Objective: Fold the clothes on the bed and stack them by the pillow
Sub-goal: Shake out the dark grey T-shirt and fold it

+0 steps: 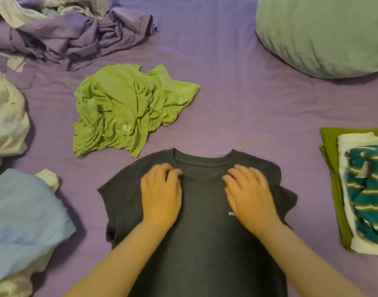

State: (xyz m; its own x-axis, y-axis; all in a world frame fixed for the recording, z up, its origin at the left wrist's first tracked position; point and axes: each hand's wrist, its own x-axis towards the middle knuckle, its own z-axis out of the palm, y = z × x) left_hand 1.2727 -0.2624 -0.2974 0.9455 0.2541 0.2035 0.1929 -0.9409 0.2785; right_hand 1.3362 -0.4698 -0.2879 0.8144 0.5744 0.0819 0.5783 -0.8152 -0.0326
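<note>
A dark grey T-shirt point(205, 221) is spread flat, front up, on the purple bed sheet point(237, 93), its collar pointed away from the person. The left hand point(161, 195) is laid on the shirt just left of the collar, its fingers curled and seemingly pinching the cloth; motion blur hides the exact grip. The right hand point(249, 192) is pressed on the shirt just right of the collar, fingers fairly straight, its grip holding nothing. A crumpled green garment point(128, 110) lies just beyond the shirt's left shoulder. A stack of 3 folded clothes point(359, 189) is seen right of the shirt, with a pale green pillow point(325, 33) beyond it. A light blue garment point(23, 221) lies left of the shirt.
</note>
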